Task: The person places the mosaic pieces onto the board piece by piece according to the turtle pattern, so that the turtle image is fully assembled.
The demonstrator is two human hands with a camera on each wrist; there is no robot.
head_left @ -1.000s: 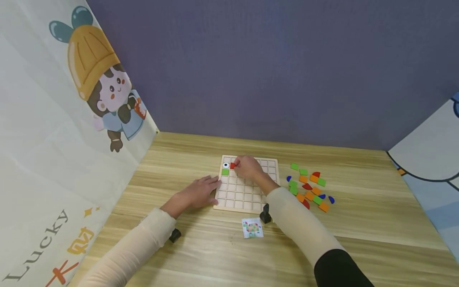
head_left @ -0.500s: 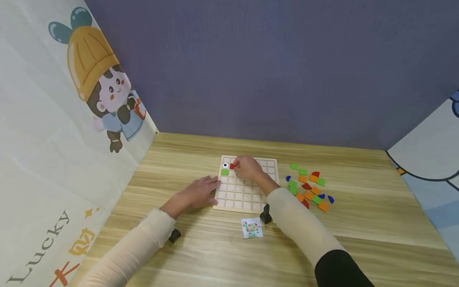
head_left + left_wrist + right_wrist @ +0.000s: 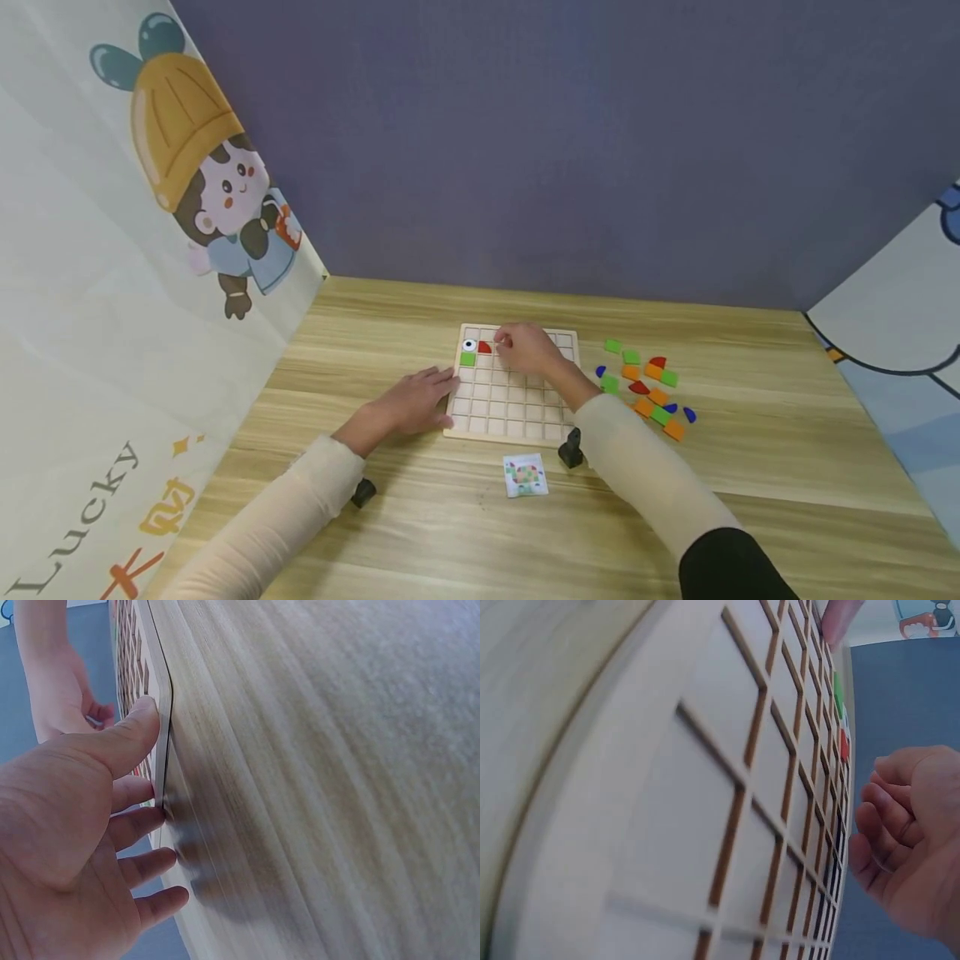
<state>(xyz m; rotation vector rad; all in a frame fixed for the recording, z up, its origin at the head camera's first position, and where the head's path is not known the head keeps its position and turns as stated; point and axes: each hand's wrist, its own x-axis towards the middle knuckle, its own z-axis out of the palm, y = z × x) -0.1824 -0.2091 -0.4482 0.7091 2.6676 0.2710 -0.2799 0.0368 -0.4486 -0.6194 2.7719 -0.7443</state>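
A wooden grid board (image 3: 510,408) lies flat on the table. In its upper left squares sit a white disc with a black dot (image 3: 469,345), a green square tile (image 3: 468,359) and a red quarter-round tile (image 3: 484,347). My left hand (image 3: 420,400) rests along the board's left edge, fingers stretched out; in the left wrist view its thumb (image 3: 139,727) touches the board's rim. Over the upper part of the board is my right hand (image 3: 528,350), just right of the red tile. Its fingers (image 3: 889,814) curl loosely around nothing in the right wrist view.
Right of the board lie scattered loose tiles: green squares (image 3: 612,346), orange squares (image 3: 674,429), red quarter-rounds (image 3: 639,388) and blue half-rounds (image 3: 690,414). A small picture card (image 3: 526,476) lies in front of the board. A purple-grey wall panel (image 3: 525,167) stands behind the table.
My right hand has let go of the red tile and moved a little to the right, so the tile shows whole in its square. The left hand stays in place.
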